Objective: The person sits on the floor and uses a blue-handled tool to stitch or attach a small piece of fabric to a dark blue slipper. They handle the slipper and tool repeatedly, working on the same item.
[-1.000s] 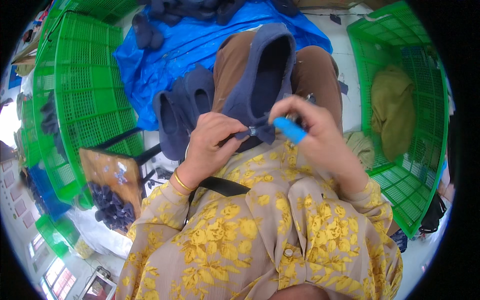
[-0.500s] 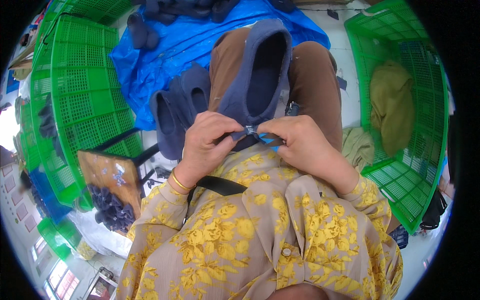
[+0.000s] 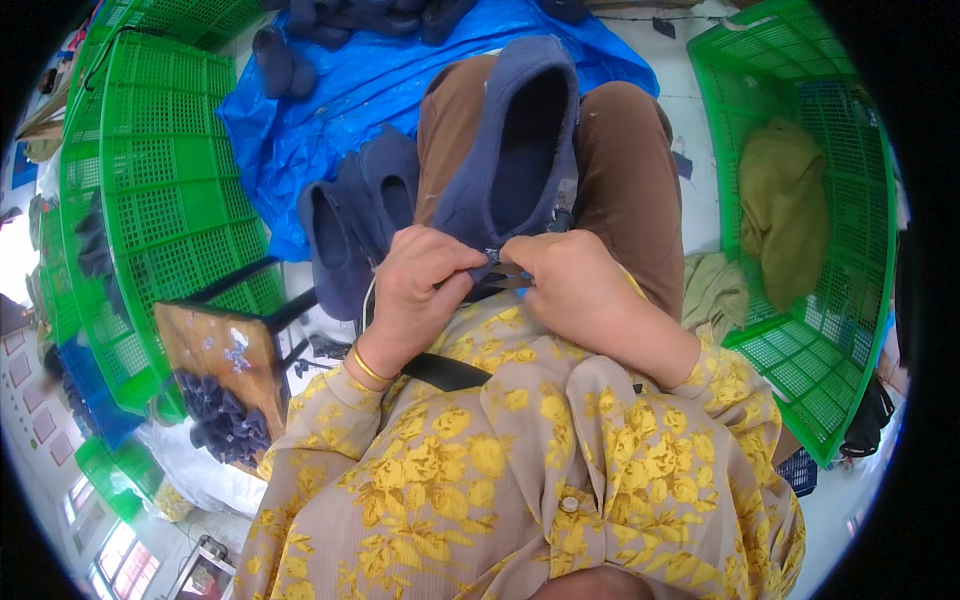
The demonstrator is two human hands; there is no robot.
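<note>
- Dark blue fabric bow (image 3: 488, 258), before the person's torso at the near end of a shoe: mostly hidden by fingertips; attachment to the shoe unclear.
- Blue shoe (image 3: 520, 150), on the lap: felt-like cloth, long oval opening, deeply shadowed interior.
- Left hand (image 3: 415, 290): thumb and index finger pinching the bow's edge.
- Right hand (image 3: 580, 285): fingers curled, index fingertip against the bow; lower fingers hidden, so what they enclose cannot be told.
- Similar shoes (image 3: 345, 240), beside the left knee, overlapping.
- Wooden tabletop (image 3: 200, 335), left: pile of dark bows (image 3: 225, 415).
- Green mesh plastic crate (image 3: 865, 350), right: crumpled olive cloth (image 3: 785, 215).
</note>
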